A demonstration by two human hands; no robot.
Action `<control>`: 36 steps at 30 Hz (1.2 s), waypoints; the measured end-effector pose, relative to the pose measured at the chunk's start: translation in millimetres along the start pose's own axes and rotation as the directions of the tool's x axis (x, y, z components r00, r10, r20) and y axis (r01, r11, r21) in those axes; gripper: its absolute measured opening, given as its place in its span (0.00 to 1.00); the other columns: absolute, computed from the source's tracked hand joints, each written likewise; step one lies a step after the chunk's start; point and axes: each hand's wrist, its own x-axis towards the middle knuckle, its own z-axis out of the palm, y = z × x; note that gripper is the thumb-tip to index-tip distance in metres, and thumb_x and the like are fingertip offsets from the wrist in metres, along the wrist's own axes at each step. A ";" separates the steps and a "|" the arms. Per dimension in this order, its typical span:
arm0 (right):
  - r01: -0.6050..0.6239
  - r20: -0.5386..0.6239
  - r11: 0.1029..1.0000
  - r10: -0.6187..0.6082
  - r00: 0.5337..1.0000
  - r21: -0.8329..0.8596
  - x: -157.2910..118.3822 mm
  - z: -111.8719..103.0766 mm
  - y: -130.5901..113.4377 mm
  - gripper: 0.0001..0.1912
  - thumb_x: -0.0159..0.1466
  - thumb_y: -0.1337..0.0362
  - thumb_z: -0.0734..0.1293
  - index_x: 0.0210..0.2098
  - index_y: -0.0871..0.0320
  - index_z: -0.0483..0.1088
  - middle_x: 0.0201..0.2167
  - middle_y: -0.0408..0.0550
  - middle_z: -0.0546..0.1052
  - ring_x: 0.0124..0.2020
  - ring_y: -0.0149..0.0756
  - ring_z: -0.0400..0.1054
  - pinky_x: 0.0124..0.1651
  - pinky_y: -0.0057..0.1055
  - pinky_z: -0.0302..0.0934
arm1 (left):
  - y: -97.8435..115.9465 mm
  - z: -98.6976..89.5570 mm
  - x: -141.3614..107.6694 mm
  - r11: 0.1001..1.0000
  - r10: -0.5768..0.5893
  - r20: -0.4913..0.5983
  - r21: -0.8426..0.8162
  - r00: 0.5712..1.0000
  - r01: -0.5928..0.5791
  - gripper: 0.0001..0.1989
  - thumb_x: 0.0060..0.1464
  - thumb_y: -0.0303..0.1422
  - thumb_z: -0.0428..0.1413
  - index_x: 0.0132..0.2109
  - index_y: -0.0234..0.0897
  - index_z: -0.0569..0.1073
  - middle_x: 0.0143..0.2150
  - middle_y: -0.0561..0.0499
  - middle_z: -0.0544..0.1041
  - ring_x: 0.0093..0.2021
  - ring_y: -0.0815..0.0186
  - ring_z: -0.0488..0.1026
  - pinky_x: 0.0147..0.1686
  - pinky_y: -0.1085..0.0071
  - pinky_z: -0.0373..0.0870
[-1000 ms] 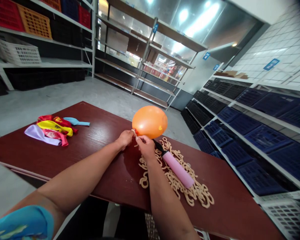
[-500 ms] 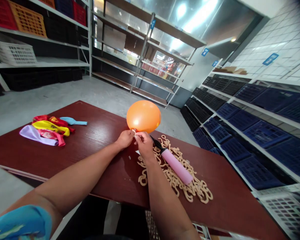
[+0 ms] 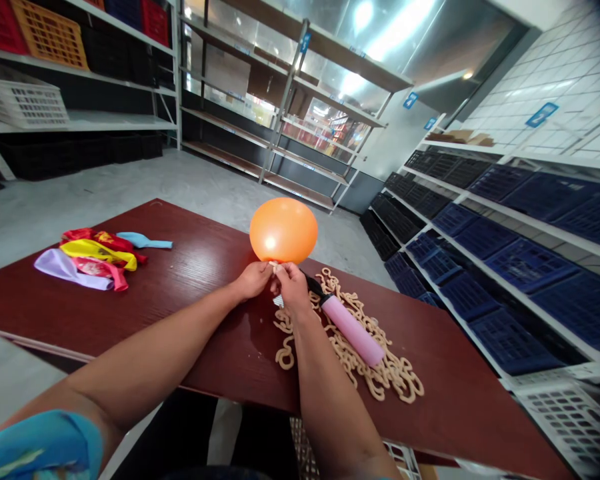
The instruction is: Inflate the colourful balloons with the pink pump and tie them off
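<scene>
An inflated orange balloon (image 3: 284, 230) stands up from my two hands over the far part of the dark red table. My left hand (image 3: 254, 280) pinches at the balloon's neck with its fingertips. Right beside it, my right hand (image 3: 291, 283) is closed on a small pale piece at the same neck; the fingers hide most of it. To the right lies a pink pump (image 3: 354, 331) with a black nozzle, on top of a tangle of beige rubber bands (image 3: 407, 380). A small white scrap shows beneath my right hand.
Several uninflated balloons, among them a yellow one (image 3: 97, 253) and a light blue one (image 3: 145, 241), lie on the left of the table (image 3: 195, 233). Shelves with dark blue crates (image 3: 530, 257) stand at right; metal racks (image 3: 280, 143) stand behind.
The balloon has shifted slightly left and turned a little in my fingers. My right hand's fingers have moved closer against the neck. The pump and the bands have not been moved.
</scene>
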 end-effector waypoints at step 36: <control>0.150 -0.081 0.988 -0.152 0.985 -0.034 3.4 -8.4 0.6 0.12 0.50 0.58 0.68 0.31 0.57 0.66 0.18 0.37 0.69 0.16 0.25 0.63 0.16 0.21 0.54 | 6.0 1.6 -1.5 0.931 -0.154 0.009 -0.333 0.988 0.148 0.23 0.52 0.49 0.46 0.22 0.33 0.65 0.14 0.54 0.58 0.12 0.78 0.47 0.13 0.75 0.40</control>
